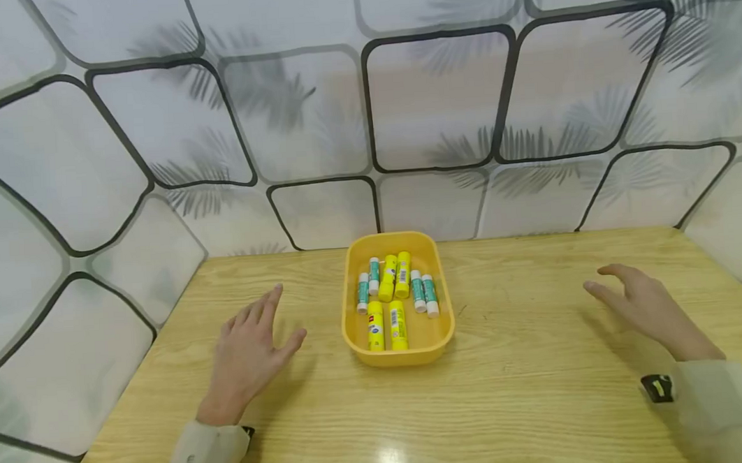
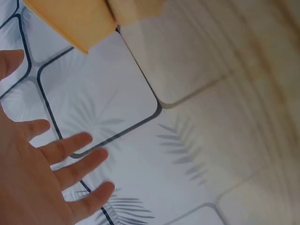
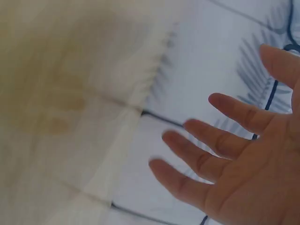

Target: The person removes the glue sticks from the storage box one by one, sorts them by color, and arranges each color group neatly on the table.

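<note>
A yellow plastic tray [image 1: 436, 343] sits on the wooden table, holding several glue sticks. Some are larger yellow ones, such as the yellow glue stick [image 1: 398, 326] near the tray's front; others are smaller, white and teal, like the small glue stick [image 1: 429, 295] at its right side. Left of the tray, my left hand [image 1: 245, 357] hovers with fingers spread and nothing in it; the left wrist view shows its bare palm. Well to the right of the tray, my right hand [image 1: 649, 311] is also raised above the table, fingers extended and holding nothing.
The light wooden table [image 1: 512, 406] runs back to a wall [image 1: 314, 115] covered in a pattern of dark-outlined shapes and grey palm leaves. A similar patterned side wall [image 1: 30, 333] stands close on the left. Black straps show at both sleeve cuffs.
</note>
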Demonstrator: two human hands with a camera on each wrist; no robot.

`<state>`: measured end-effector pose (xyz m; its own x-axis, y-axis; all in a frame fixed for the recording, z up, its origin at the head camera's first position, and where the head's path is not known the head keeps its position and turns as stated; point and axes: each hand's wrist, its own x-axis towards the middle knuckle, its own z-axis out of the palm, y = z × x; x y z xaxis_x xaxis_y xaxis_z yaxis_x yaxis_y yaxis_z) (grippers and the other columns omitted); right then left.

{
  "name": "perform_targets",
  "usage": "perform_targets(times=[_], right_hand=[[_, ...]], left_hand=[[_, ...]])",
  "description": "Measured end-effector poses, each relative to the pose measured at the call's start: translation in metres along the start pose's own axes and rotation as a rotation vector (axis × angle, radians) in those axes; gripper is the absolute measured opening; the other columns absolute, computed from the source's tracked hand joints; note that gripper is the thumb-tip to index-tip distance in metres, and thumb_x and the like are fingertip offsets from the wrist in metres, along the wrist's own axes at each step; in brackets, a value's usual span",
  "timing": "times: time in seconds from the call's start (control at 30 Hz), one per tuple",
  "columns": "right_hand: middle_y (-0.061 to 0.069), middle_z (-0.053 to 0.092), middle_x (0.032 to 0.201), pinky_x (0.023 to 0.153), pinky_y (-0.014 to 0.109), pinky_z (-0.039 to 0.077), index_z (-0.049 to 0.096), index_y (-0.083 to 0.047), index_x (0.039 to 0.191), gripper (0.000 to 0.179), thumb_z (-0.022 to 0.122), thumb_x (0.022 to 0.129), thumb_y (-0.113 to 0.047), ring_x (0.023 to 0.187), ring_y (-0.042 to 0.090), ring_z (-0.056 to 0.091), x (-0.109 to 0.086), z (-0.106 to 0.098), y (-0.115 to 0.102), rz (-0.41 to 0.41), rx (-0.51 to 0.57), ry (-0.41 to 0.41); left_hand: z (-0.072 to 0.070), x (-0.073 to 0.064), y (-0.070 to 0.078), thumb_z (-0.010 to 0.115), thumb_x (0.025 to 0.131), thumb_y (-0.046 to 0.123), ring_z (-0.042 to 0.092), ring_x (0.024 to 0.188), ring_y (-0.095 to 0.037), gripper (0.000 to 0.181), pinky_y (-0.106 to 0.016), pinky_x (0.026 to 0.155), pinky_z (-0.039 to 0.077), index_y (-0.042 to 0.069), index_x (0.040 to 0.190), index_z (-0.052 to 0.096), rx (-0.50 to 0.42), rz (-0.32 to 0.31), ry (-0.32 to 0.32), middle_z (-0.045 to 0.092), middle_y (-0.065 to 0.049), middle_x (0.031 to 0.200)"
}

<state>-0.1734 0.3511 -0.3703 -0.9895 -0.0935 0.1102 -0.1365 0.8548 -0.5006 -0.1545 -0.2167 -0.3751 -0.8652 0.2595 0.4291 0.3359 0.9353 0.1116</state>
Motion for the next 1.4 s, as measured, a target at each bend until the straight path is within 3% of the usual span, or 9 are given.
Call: perform_targets(times=[0.13, 0.33, 0.47, 0.67, 0.9, 1.13, 1.4], right_hand=[[0.041, 0.053, 0.13, 0.081, 0.059, 0.054, 0.051, 0.015, 0.134, 0.057, 0.049, 0.107, -0.036, 0.11, 0.056, 0.058, 0.013, -0.004, -0.021, 0.03, 0.081, 0.014], [0.031, 0.056, 0.129, 0.08, 0.032, 0.058, 0.051, 0.01, 0.137, 0.056, 0.047, 0.108, -0.038, 0.109, 0.039, 0.061, 0.038, -0.007, -0.057, 0.048, 0.292, -0.05], [0.03, 0.052, 0.133, 0.088, 0.038, 0.057, 0.048, 0.011, 0.139, 0.058, 0.047, 0.108, -0.038, 0.116, 0.041, 0.058, 0.055, -0.007, -0.082, 0.048, 0.387, -0.096], [0.027, 0.047, 0.14, 0.1, 0.05, 0.05, 0.043, 0.01, 0.143, 0.058, 0.047, 0.108, -0.037, 0.123, 0.041, 0.052, 0.075, -0.006, -0.114, 0.073, 0.515, -0.157], [0.025, 0.046, 0.143, 0.099, 0.044, 0.052, 0.042, 0.008, 0.144, 0.055, 0.052, 0.107, -0.032, 0.124, 0.038, 0.054, 0.093, -0.003, -0.147, 0.106, 0.624, -0.184], [0.025, 0.046, 0.145, 0.101, 0.047, 0.05, 0.043, 0.005, 0.145, 0.052, 0.055, 0.106, -0.028, 0.125, 0.039, 0.053, 0.106, 0.005, -0.173, 0.14, 0.72, -0.211], [0.027, 0.046, 0.144, 0.097, 0.045, 0.053, 0.044, 0.004, 0.145, 0.049, 0.054, 0.107, -0.025, 0.125, 0.041, 0.054, 0.121, 0.02, -0.195, 0.164, 0.768, -0.243]], left_hand=[[-0.001, 0.005, 0.007, 0.066, 0.093, 0.045, 0.062, 0.113, -0.043, 0.075, -0.061, 0.087, 0.051, 0.003, 0.151, 0.044, -0.048, 0.073, 0.031, 0.063, -0.022, 0.132], [0.0, 0.01, 0.018, 0.065, 0.093, 0.044, 0.061, 0.114, -0.042, 0.071, -0.061, 0.084, 0.052, 0.001, 0.147, 0.048, -0.142, 0.194, 0.072, 0.062, -0.021, 0.132], [0.0, 0.015, 0.025, 0.065, 0.094, 0.044, 0.058, 0.12, -0.04, 0.07, -0.061, 0.088, 0.051, 0.003, 0.148, 0.047, -0.166, 0.24, 0.045, 0.059, -0.019, 0.137], [0.0, 0.025, 0.032, 0.063, 0.094, 0.047, 0.052, 0.128, -0.038, 0.073, -0.061, 0.095, 0.048, 0.005, 0.151, 0.044, -0.16, 0.25, -0.014, 0.052, -0.017, 0.145], [0.001, 0.033, 0.038, 0.061, 0.095, 0.053, 0.049, 0.131, -0.039, 0.076, -0.064, 0.097, 0.045, 0.007, 0.153, 0.042, -0.186, 0.26, -0.069, 0.047, -0.017, 0.151], [0.006, 0.041, 0.043, 0.063, 0.093, 0.052, 0.047, 0.134, -0.038, 0.079, -0.064, 0.1, 0.043, 0.007, 0.154, 0.042, -0.2, 0.267, -0.091, 0.044, -0.016, 0.154], [0.012, 0.04, 0.043, 0.064, 0.092, 0.052, 0.044, 0.137, -0.039, 0.079, -0.067, 0.101, 0.041, 0.008, 0.154, 0.043, -0.206, 0.235, -0.143, 0.041, -0.017, 0.156]])
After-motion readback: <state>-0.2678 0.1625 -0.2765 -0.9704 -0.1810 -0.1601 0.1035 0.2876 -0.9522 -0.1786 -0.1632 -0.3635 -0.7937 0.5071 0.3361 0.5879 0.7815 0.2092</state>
